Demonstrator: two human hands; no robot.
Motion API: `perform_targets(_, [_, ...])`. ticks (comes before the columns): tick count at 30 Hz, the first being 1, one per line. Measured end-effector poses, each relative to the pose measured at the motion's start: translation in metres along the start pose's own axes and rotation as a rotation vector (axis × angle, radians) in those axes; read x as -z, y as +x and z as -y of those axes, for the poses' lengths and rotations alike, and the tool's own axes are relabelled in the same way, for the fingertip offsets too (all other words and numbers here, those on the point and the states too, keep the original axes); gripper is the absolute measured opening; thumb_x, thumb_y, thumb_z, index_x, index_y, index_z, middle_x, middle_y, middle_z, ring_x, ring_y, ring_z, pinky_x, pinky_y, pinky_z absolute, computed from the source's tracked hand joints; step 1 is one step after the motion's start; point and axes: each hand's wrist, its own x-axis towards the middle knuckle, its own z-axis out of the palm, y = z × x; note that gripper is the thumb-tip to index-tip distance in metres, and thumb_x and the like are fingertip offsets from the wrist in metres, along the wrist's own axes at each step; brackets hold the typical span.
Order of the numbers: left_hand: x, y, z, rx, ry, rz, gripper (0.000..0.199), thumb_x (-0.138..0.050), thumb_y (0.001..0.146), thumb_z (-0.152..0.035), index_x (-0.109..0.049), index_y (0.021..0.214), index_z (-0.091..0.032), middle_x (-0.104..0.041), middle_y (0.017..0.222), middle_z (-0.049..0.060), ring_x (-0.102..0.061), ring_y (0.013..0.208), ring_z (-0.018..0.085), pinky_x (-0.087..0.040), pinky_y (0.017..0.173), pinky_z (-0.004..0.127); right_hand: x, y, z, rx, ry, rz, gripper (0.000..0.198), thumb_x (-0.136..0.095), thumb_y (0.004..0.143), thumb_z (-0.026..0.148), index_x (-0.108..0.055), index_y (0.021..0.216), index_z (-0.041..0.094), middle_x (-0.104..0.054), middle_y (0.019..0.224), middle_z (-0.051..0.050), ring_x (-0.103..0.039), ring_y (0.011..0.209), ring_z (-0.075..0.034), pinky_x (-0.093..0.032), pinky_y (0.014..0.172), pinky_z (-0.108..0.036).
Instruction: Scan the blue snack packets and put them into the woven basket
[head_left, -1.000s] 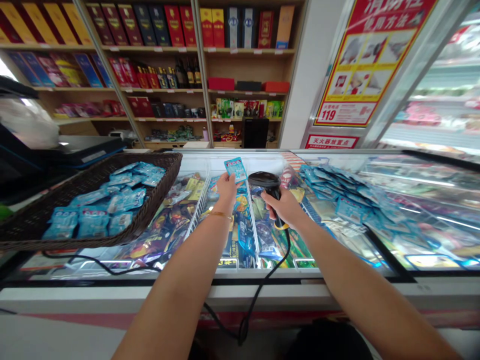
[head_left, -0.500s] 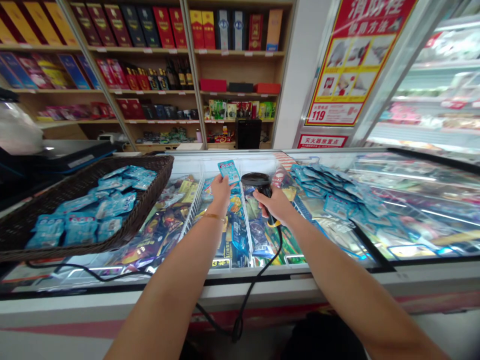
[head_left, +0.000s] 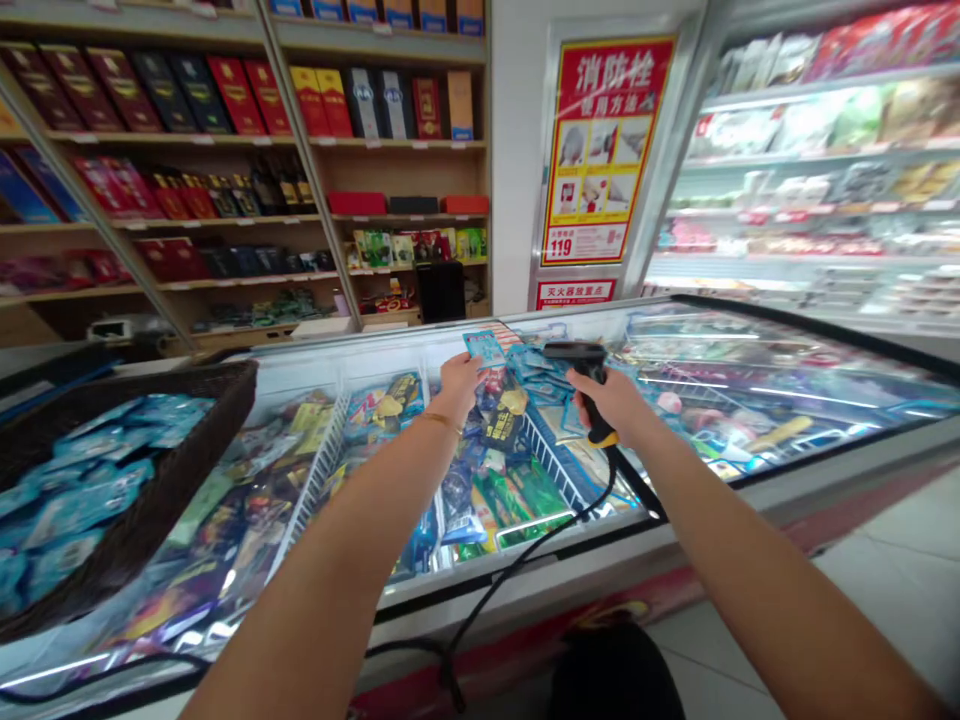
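Observation:
My left hand (head_left: 459, 385) pinches a small blue packet (head_left: 484, 347) by its lower left edge, holding it up over the freezer. My right hand (head_left: 616, 402) is wrapped round the handle of a black barcode scanner (head_left: 576, 352), whose head points left toward the packet. A black cable (head_left: 551, 545) hangs from the yellow-tipped base of the handle. Behind the scanner, a pile of similar blue packets (head_left: 534, 368) lies on the freezer, partly hidden. On the left, a dark wicker basket (head_left: 217, 410) holds several more blue packets (head_left: 94, 470).
Below my hands is a chest freezer (head_left: 405, 590) of bagged goods split by white wire dividers (head_left: 319, 475). Its glass lid (head_left: 750, 370) spans the right side. Shelves of boxes (head_left: 397, 145) stand behind, with a red and yellow poster (head_left: 607, 150) and a lit refrigerated shelf (head_left: 817, 160) farther right.
My view has turned right, so the basket slides toward the left edge. Both hands have moved right over the freezer, the packet and scanner still held, with the scanner now nearer the packet pile.

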Motion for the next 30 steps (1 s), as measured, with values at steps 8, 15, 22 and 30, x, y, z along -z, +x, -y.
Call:
perform_targets(8, [-0.1,0.0,0.041,0.107,-0.039,0.112,0.024,-0.069,0.071,0.009,-0.062,0.074,-0.014,-0.066,0.077,0.003,-0.071,0.084,0.017,-0.059,0.081,0.03,0.059,0.01,-0.001,-0.022,-0.014,-0.126,0.027,-0.074,0.085,0.033,-0.051,0.082,0.02,-0.057,0.052,0.005,-0.051,0.032,-0.011,-0.039,0.031,-0.022])
perform_targets(15, [-0.1,0.003,0.045,0.119,0.079,0.146,0.025,-0.069,0.068,0.008,-0.061,0.075,-0.014,-0.065,0.079,0.006,-0.071,0.083,0.021,-0.059,0.079,0.034,0.052,0.013,0.0,0.0,0.0,-0.124,0.029,-0.076,0.084,0.035,-0.052,0.082,0.02,-0.057,0.052,0.005,-0.05,0.031,-0.011,-0.039,0.031,-0.022])
perform_targets(22, [-0.02,0.016,0.002,0.052,0.1,0.065,0.024,-0.067,0.069,0.008,-0.059,0.072,-0.015,-0.061,0.069,0.004,-0.068,0.071,0.017,-0.059,0.072,0.031,-0.008,0.01,0.008,-0.016,0.029,-0.017,0.027,-0.072,0.087,0.031,-0.049,0.079,0.02,-0.057,0.051,0.005,-0.049,0.029,-0.011,-0.038,0.03,-0.022])
perform_targets(30, [0.131,0.044,-0.089,-0.22,0.46,-0.145,0.022,-0.061,0.076,-0.003,-0.068,0.094,-0.013,-0.068,0.084,0.009,-0.067,0.075,0.017,-0.058,0.072,0.032,-0.126,0.0,0.001,0.076,0.081,0.232,0.032,-0.075,0.083,0.036,-0.048,0.076,0.021,-0.056,0.051,0.005,-0.05,0.031,-0.011,-0.038,0.031,-0.022])
